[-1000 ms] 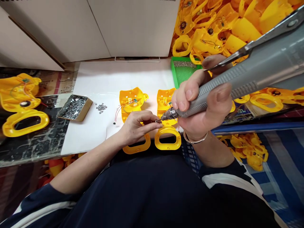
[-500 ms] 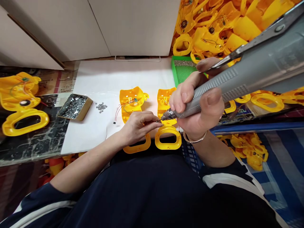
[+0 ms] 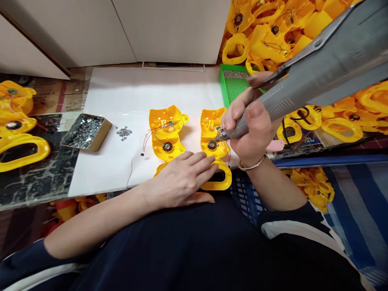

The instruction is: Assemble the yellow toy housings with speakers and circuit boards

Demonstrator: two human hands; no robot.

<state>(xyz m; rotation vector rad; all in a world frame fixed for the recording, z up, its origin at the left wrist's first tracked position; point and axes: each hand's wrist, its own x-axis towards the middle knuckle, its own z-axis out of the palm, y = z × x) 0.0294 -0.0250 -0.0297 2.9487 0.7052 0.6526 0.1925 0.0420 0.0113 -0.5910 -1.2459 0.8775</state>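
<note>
In my right hand is a grey electric screwdriver, fingers wrapped round its body. The tool's tip points down at the edge of the round black speaker inside the right yellow plastic shell. My left hand lies open, fingers stretched across the top of that shell's loop handle and partly covering it. Just left is a second yellow shell with its own speaker, small green board and loose wires; my left hand hides most of its handle.
A small box of metal pieces stands at left, near a little loose pile on the white sheet. Behind my right hand sits a green tray of screws. Yellow shells are heaped at right; more lie far left.
My left hand has left the screwdriver's tip, opened out and come down onto the right shell's handle. The screwdriver tip has moved to the speaker, and both speakers now show.
</note>
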